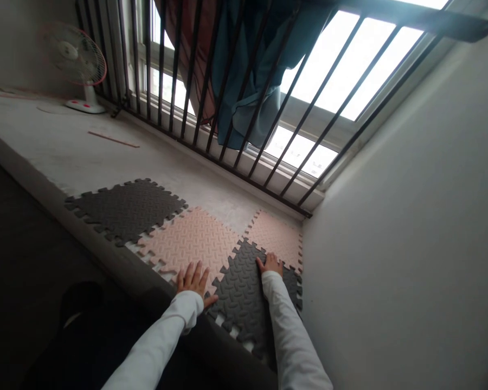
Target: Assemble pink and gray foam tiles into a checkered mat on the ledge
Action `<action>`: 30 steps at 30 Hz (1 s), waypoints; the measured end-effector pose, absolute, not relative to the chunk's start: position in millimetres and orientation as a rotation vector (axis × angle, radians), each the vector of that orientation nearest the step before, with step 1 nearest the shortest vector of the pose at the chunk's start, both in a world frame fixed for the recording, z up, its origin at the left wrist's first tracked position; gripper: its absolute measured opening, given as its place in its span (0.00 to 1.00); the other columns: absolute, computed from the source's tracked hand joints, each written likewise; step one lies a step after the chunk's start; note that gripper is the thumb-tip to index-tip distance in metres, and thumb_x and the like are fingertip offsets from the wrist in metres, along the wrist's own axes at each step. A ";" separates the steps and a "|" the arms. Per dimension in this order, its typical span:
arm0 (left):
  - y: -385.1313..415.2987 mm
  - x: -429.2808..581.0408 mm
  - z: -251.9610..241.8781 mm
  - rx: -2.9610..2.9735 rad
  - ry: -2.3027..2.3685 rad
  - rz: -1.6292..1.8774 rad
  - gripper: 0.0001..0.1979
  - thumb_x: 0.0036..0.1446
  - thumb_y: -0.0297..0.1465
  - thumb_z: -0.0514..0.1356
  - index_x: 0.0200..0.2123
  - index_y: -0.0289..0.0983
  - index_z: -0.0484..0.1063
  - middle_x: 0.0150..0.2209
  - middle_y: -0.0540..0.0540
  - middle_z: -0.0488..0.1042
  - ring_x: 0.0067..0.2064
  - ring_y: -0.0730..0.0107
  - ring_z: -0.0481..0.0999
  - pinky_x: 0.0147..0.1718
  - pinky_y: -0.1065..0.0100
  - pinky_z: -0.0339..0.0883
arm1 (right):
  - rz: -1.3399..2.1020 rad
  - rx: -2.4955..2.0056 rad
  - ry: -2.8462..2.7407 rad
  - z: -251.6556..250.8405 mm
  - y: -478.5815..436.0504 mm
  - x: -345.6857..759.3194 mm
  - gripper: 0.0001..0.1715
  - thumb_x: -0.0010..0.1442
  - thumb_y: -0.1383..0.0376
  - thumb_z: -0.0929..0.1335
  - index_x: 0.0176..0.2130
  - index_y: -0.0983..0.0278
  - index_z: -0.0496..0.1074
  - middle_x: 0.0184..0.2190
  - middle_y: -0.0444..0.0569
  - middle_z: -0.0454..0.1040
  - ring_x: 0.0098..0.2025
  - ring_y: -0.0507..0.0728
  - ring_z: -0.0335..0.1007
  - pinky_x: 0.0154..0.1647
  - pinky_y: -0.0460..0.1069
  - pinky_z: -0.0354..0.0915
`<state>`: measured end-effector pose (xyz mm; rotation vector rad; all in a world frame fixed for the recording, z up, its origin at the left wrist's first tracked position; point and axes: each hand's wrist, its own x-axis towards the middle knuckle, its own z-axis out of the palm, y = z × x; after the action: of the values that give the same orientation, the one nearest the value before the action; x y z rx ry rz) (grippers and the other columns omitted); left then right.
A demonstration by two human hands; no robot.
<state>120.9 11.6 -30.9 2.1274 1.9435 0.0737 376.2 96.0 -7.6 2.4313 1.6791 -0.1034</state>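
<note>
Grey foam mat tile point(244, 303) | right hand point(270, 265) flat on far edge, open | left hand point(193, 281) on pink foam tile point(187, 244), near edge, fingers spread, apparently not gripping

L hand point(193, 280) flat on pink foam tile point(187, 241), R hand point(270, 264) prob. flat on grey foam tile point(239, 292).

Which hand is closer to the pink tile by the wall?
Right. The right hand rests on the dark foam tile beside the pink foam tile; the left hand is farther, on the other pink tile.
</note>
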 end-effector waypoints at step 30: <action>11.9 117.0 -33.8 2.156 1.912 0.117 0.40 0.41 0.54 0.49 0.56 0.42 0.48 0.60 0.44 0.42 0.60 0.50 0.36 0.53 0.48 0.26 | 0.272 2.705 1.276 -14.1 64.4 402.7 0.35 0.53 0.44 0.52 0.56 0.54 0.51 0.55 0.61 0.53 0.55 0.68 0.46 0.48 0.65 0.40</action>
<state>117.0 11.9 -33.8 2.1556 1.9123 0.1174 402.7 64.4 -14.1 2.7048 1.2764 0.2724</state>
